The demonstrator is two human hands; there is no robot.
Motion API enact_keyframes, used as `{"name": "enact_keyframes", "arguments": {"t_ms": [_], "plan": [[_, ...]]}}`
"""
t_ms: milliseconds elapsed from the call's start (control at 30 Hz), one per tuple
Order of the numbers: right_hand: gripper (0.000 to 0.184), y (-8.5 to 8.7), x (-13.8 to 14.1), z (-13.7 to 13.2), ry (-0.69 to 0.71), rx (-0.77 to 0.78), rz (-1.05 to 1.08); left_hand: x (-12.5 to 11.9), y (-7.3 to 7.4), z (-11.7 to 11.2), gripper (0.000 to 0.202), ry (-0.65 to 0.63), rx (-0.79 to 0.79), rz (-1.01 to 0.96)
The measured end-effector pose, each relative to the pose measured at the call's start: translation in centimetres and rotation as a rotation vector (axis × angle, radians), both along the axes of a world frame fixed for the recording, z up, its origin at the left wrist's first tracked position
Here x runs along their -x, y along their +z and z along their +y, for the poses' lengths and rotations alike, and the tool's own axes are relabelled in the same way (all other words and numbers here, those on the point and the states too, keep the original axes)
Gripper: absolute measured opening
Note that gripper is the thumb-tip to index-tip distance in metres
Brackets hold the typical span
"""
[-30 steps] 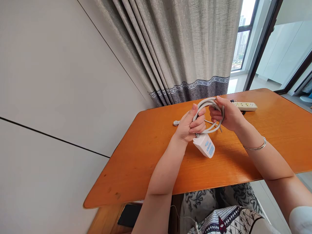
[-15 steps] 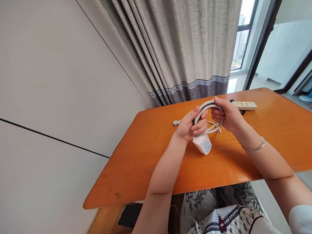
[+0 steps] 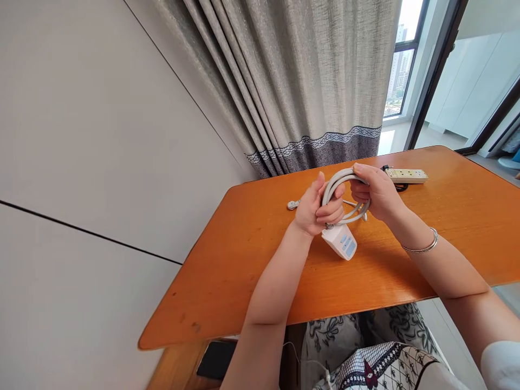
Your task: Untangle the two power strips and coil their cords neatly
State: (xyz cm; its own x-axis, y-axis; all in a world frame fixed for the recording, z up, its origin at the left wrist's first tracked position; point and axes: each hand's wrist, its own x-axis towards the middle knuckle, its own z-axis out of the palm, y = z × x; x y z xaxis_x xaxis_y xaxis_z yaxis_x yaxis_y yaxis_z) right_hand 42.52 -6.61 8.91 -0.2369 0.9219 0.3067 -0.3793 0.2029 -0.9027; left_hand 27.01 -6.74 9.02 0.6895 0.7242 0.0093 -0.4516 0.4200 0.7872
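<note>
A light grey power cord point(image 3: 340, 174) is looped into a coil above the table. My left hand point(image 3: 317, 207) wraps its fingers round the coil's left side, with the thumb raised. On the coil's right side, my right hand point(image 3: 376, 189) pinches the cord between thumb and curled fingers. From below my left hand hangs a white power strip point(image 3: 343, 241) with blue-grey socket faces, its far part hidden. A white plug end point(image 3: 293, 205) lies on the table, left of my left hand.
Behind my right hand, a second, cream power strip point(image 3: 406, 176) with a black cord lies on the orange wooden table point(image 3: 227, 260). A grey curtain point(image 3: 317, 81) hangs beyond the far edge. Below the near edge is a dark phone-like slab point(image 3: 215, 359).
My left thumb has lifted off the cord. My right hand has shifted slightly left along with the coil, and the hanging white power strip has swung a little to the right.
</note>
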Motion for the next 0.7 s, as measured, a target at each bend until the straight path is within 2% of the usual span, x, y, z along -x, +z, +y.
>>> {"name": "enact_keyframes", "arguments": {"t_ms": [200, 400, 700], "plan": [[0.05, 0.0, 0.1, -0.1, -0.013, -0.012, 0.025, -0.2, 0.1, -0.3, 0.066, 0.021, -0.023, 0.028], [0.053, 0.2, -0.1, -0.5, -0.015, -0.076, 0.028, -0.4, 0.0, -0.7, 0.063, -0.013, -0.015, 0.013], [0.057, -0.1, 0.2, 0.0, -0.008, -0.03, 0.013, -0.5, 0.2, -1.1, 0.06, 0.003, -0.033, 0.002]]}}
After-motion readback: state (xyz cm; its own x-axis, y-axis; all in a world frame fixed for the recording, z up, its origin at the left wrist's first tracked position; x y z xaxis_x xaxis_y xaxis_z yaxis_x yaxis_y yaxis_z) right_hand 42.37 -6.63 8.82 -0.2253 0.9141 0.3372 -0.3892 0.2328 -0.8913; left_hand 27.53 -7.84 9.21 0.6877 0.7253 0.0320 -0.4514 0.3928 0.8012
